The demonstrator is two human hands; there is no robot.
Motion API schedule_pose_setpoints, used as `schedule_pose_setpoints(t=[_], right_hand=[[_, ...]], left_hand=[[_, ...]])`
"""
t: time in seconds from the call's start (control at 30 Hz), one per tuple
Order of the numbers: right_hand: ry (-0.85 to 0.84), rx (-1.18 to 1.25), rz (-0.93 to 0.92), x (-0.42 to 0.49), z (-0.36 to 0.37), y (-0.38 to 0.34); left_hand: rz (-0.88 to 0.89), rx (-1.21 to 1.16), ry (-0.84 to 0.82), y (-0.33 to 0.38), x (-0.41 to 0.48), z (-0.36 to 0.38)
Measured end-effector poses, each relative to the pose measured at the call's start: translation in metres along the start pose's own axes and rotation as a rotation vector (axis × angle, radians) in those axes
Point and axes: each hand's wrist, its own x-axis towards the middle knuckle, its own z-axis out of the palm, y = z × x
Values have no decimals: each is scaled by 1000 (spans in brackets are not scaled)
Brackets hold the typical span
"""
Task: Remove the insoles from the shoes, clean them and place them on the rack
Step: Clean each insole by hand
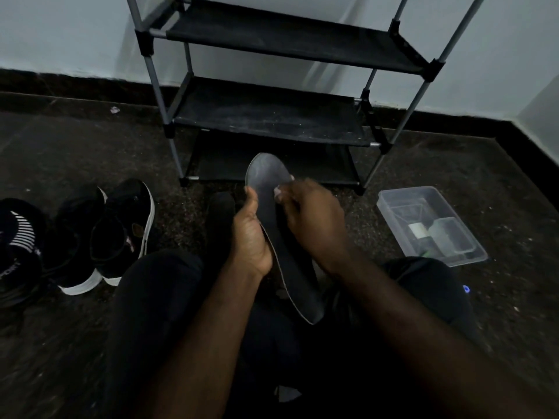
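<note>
Your left hand [251, 234] grips a dark insole [266, 173] by its edge over your lap, and your right hand [314, 222] pinches a small white cloth [278, 192] against it. 2 black shoes [121, 231] sit left, a clear box [429, 225] sits right, and the rack [266, 116] stands ahead.

Dim, grainy wide-angle view, edges bowed.

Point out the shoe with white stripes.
The shoe at the far left edge; the black pair beside it shows only white soles, no stripes.

White letters "PORT" are legible on the striped black shoe [18, 246] at far left.
</note>
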Motion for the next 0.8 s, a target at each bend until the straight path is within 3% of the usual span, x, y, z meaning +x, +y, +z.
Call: schedule_pose_setpoints(t=[0.13,0.3,0.5,0.7,0.8], right_hand=[[32,-77,134,20,-3,1],[-77,-33,-90,-6,6,-8],[19,-37,129,26,-5,7],[-100,-61,-99,0,1,-13],[-47,-79,28,12,-5,-1]], left_hand=[[19,29,-4,-3,1,2],[29,25,13,0,4,-4],[1,-5,-22,-5,1,3],[17,2,-21,3,-1,-1],[-15,-29,-53,0,-2,3]])
